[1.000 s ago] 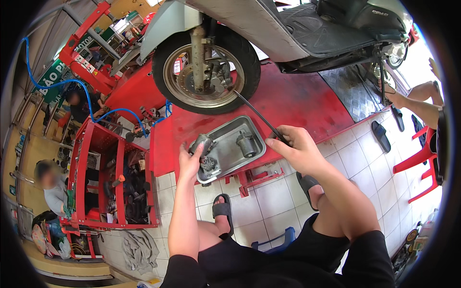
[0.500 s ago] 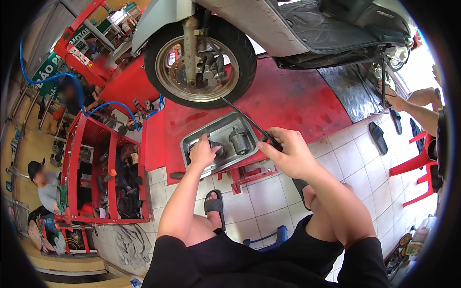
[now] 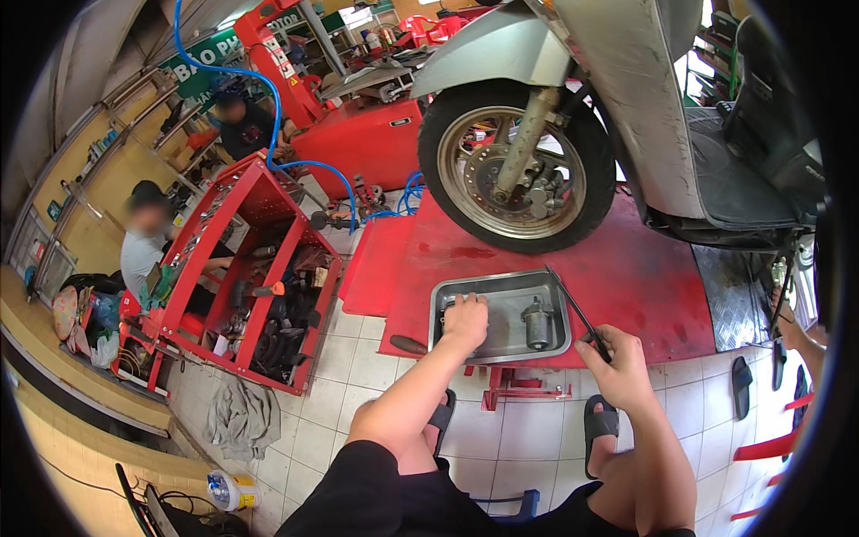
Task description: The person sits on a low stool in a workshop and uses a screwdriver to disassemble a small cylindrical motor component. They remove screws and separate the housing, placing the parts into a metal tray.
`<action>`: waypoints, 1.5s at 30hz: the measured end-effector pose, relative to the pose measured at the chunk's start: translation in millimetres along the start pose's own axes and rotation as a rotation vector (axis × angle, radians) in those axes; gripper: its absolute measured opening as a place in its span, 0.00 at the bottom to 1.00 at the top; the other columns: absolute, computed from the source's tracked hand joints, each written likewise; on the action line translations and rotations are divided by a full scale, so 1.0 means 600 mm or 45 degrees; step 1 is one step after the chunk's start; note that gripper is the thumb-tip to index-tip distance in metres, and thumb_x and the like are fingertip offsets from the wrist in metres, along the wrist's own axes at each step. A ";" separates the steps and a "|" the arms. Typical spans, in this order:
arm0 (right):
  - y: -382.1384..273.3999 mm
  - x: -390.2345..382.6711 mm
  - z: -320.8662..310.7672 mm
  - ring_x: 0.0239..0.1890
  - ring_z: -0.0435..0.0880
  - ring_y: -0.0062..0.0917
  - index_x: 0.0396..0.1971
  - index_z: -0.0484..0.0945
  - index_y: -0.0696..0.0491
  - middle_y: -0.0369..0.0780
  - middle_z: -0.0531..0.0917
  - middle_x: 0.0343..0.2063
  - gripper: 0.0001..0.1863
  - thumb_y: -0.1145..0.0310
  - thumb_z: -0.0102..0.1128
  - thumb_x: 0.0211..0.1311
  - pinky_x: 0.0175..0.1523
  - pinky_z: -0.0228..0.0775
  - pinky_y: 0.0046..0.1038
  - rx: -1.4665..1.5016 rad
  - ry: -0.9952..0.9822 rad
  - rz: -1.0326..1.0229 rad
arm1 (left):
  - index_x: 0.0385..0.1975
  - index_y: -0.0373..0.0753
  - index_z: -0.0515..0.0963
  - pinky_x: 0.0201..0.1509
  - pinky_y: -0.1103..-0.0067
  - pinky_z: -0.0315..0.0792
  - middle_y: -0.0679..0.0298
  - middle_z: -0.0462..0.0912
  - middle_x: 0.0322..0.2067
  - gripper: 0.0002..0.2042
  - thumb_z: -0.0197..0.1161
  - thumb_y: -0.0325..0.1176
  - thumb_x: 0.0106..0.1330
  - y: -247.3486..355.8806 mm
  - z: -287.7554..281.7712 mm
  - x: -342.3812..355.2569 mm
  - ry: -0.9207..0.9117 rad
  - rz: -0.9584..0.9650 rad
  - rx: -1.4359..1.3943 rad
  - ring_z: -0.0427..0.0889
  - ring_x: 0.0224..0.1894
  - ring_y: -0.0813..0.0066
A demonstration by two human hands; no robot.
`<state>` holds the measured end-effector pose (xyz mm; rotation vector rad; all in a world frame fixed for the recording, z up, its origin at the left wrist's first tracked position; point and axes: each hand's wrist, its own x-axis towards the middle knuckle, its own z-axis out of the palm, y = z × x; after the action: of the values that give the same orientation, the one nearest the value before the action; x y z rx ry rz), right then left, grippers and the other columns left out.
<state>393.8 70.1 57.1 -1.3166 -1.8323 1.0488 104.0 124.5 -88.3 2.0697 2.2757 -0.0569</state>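
Note:
My left hand [image 3: 467, 318] is curled down inside the left half of a steel tray [image 3: 501, 356], over something its fingers mostly hide. A metal cylinder [image 3: 537, 324] sits in the tray's right half. My right hand [image 3: 617, 362] grips a long dark rod-like tool [image 3: 571, 300], angled up over the tray's right end. The tray rests on a red lift platform [image 3: 631, 295], below the front wheel [image 3: 573, 215] of a grey scooter [image 3: 626, 98]. A dark-handled tool [image 3: 407, 345] lies left of the tray.
A red tool cart [image 3: 261, 304] stands left, with one person [image 3: 148, 251] beside it and another [image 3: 242, 130] farther back. A blue hose [image 3: 327, 168] hangs above. A rag [image 3: 237, 416] lies on the floor. A third person's arm [image 3: 792, 322] and red stool [image 3: 769, 447] are at right.
My view has swung, shifting the scene rightward in the picture. My left hand has lowered the metal part it held into the tray, its fingers now curled over it.

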 end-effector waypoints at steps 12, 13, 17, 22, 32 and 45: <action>0.005 -0.004 0.020 0.17 0.76 0.30 0.30 0.79 0.64 0.46 0.79 0.17 0.12 0.68 0.64 0.57 0.28 0.67 0.30 -0.013 -0.026 -0.060 | 0.49 0.38 0.76 0.51 0.63 0.79 0.60 0.76 0.52 0.21 0.69 0.33 0.55 0.000 0.010 -0.004 -0.016 0.014 0.037 0.73 0.58 0.52; 0.006 -0.006 0.019 0.17 0.76 0.30 0.30 0.79 0.64 0.47 0.79 0.17 0.12 0.68 0.64 0.57 0.28 0.67 0.30 -0.007 -0.024 -0.065 | 0.49 0.38 0.77 0.51 0.64 0.79 0.60 0.77 0.52 0.18 0.66 0.31 0.57 0.002 0.007 -0.006 -0.003 0.019 0.048 0.74 0.57 0.53; 0.004 -0.007 0.014 0.17 0.76 0.30 0.30 0.79 0.64 0.47 0.79 0.17 0.11 0.69 0.64 0.57 0.28 0.67 0.30 -0.025 -0.040 -0.041 | 0.49 0.37 0.77 0.50 0.65 0.80 0.60 0.77 0.52 0.16 0.60 0.29 0.60 0.002 0.005 -0.009 0.008 0.014 0.041 0.74 0.58 0.55; 0.012 -0.004 0.020 0.17 0.76 0.31 0.30 0.79 0.64 0.47 0.79 0.17 0.11 0.70 0.64 0.57 0.27 0.66 0.30 -0.016 -0.041 -0.059 | 0.56 0.37 0.73 0.53 0.63 0.78 0.58 0.73 0.57 0.24 0.67 0.37 0.60 -0.006 0.002 -0.010 -0.009 0.009 -0.041 0.70 0.62 0.53; 0.024 0.007 0.022 0.19 0.78 0.38 0.30 0.79 0.65 0.49 0.78 0.17 0.11 0.70 0.64 0.56 0.29 0.68 0.33 -0.209 0.011 -0.161 | 0.57 0.34 0.71 0.52 0.64 0.76 0.53 0.73 0.56 0.30 0.68 0.46 0.59 0.018 -0.072 -0.068 0.043 0.132 0.035 0.73 0.58 0.54; 0.049 0.006 0.038 0.26 0.81 0.49 0.32 0.80 0.62 0.53 0.81 0.21 0.15 0.63 0.64 0.55 0.35 0.72 0.43 -0.470 -0.406 -0.016 | 0.53 0.34 0.72 0.56 0.63 0.73 0.53 0.78 0.48 0.28 0.70 0.44 0.57 0.038 -0.086 -0.189 -0.661 0.618 -0.208 0.78 0.54 0.53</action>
<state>386.5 73.5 20.8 -1.4021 -2.3587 0.9897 136.2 17.6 -28.2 2.1391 1.4087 -0.3261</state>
